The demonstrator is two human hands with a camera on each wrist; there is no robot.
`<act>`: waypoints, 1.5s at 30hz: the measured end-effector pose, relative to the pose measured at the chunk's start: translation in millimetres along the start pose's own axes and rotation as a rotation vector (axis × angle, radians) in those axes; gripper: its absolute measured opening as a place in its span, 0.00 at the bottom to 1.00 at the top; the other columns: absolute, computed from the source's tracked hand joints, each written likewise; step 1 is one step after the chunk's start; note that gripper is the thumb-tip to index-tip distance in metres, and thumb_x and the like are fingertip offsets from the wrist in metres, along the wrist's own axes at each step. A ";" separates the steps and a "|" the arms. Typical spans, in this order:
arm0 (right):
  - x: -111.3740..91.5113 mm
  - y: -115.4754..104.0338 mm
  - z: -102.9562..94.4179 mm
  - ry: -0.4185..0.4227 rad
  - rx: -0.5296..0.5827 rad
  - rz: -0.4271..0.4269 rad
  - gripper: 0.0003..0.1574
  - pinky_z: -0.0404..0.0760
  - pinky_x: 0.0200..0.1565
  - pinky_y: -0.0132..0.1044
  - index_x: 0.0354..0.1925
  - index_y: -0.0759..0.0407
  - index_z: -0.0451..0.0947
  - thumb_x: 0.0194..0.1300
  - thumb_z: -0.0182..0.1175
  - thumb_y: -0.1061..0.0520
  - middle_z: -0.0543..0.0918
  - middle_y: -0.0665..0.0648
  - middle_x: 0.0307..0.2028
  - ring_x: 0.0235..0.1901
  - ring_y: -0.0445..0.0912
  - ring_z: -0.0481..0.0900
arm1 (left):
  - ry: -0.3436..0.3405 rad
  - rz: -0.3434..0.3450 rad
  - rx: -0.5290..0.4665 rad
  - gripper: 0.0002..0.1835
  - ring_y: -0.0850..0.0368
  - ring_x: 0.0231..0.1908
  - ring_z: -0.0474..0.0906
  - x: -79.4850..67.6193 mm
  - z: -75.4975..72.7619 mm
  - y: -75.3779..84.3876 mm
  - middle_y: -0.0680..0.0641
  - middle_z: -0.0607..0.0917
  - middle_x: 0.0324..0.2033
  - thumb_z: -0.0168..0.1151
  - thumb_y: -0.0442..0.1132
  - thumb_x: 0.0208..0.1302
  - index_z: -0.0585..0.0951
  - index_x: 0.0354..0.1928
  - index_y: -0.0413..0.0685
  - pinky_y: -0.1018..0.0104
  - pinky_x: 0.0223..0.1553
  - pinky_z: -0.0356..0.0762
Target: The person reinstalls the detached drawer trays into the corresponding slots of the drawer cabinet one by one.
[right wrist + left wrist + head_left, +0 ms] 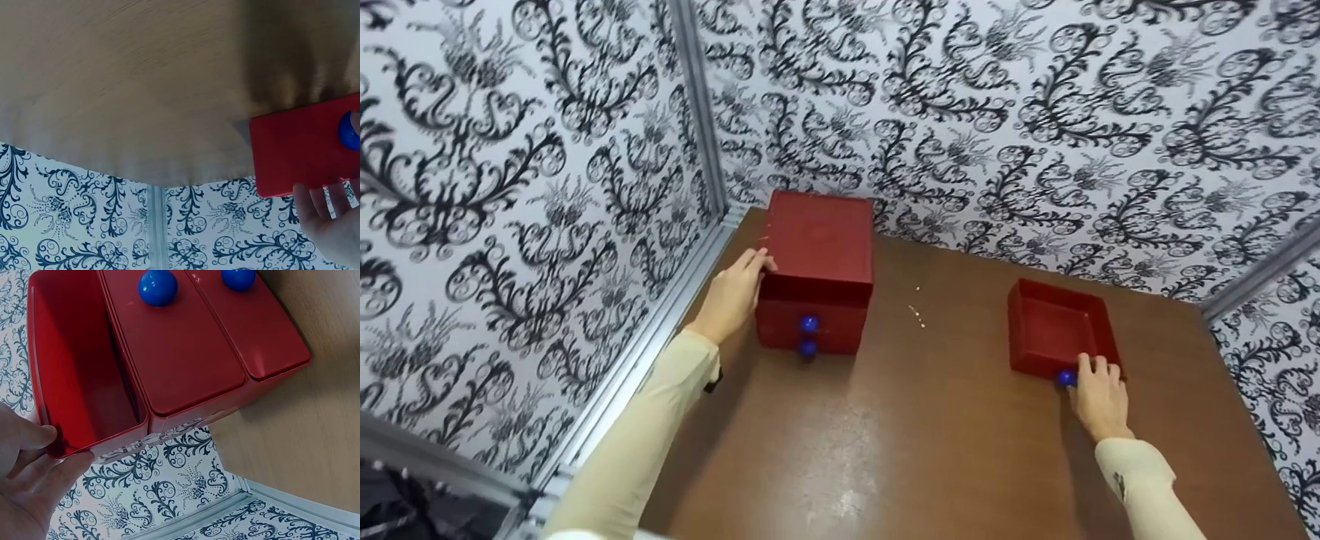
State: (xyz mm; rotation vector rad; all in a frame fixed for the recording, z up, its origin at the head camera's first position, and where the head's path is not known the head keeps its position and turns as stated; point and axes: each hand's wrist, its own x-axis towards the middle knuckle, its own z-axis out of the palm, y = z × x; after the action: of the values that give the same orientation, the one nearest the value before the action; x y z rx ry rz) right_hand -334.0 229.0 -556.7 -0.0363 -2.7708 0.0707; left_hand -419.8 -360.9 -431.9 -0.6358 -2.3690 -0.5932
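Observation:
A red drawer cabinet (821, 240) stands near the back left of the table, its top slot (73, 354) bare of a drawer. Two drawers with blue knobs (808, 324) sit closed below it. My left hand (729, 297) grips the cabinet's upper left edge; in the left wrist view the thumb (40, 435) reaches inside the slot and the fingers stay outside. To the right, a loose red drawer (1057, 334) lies upright on the table, nothing inside. My right hand (1101, 401) holds its front panel (298, 146), fingers over the top edge, thumb at the blue knob (1066, 378).
Several tiny pale specks (916, 313) lie on the brown table (945, 420) between cabinet and drawer. Patterned walls (960, 112) close in the back and sides, with a metal frame rail (622, 386) along the left edge.

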 end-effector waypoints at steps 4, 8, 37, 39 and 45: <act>6.2 4.1 -2.7 0.070 -0.018 -0.003 0.35 0.69 0.34 0.67 0.50 0.68 0.62 0.46 0.68 0.62 0.69 0.74 0.44 0.43 0.72 0.66 | -0.001 0.033 -0.011 0.11 0.46 0.35 0.81 17.0 -0.3 0.4 0.44 0.80 0.40 0.51 0.27 0.62 0.78 0.44 0.40 0.56 0.35 0.82; 3.7 3.2 0.3 0.088 -0.009 -0.020 0.36 0.69 0.32 0.67 0.50 0.68 0.63 0.45 0.69 0.61 0.69 0.74 0.44 0.43 0.71 0.66 | -0.009 0.024 -0.009 0.11 0.46 0.34 0.81 16.6 0.1 -1.0 0.44 0.80 0.40 0.52 0.26 0.60 0.78 0.44 0.40 0.58 0.36 0.82; -5.0 -24.1 -16.3 0.078 0.148 -0.024 0.32 0.74 0.28 0.65 0.50 0.61 0.66 0.46 0.68 0.63 0.68 0.68 0.44 0.45 0.65 0.64 | 0.024 -0.035 0.012 0.11 0.43 0.29 0.81 -2.4 0.3 -3.2 0.45 0.80 0.39 0.53 0.27 0.60 0.79 0.42 0.42 0.54 0.29 0.81; -7.6 -28.5 -17.6 0.089 0.156 -0.031 0.32 0.74 0.27 0.64 0.49 0.60 0.67 0.45 0.68 0.63 0.68 0.68 0.44 0.45 0.65 0.64 | 0.022 -0.031 0.009 0.11 0.43 0.29 0.81 -2.1 0.2 -3.0 0.45 0.80 0.39 0.53 0.27 0.59 0.79 0.42 0.43 0.54 0.29 0.81; -16.0 -41.4 -20.2 0.127 0.179 -0.070 0.31 0.74 0.32 0.62 0.46 0.59 0.69 0.42 0.70 0.63 0.69 0.65 0.42 0.43 0.62 0.66 | -0.007 -0.028 0.011 0.11 0.44 0.28 0.80 -4.4 2.4 -3.3 0.46 0.80 0.38 0.51 0.27 0.60 0.78 0.42 0.44 0.54 0.28 0.80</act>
State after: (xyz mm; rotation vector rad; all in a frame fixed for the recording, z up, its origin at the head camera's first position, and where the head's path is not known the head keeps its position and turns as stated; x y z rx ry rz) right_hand -312.5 188.0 -541.4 0.0987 -2.6251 0.2870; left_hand -419.6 -363.5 -437.3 -0.6012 -2.3901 -0.5903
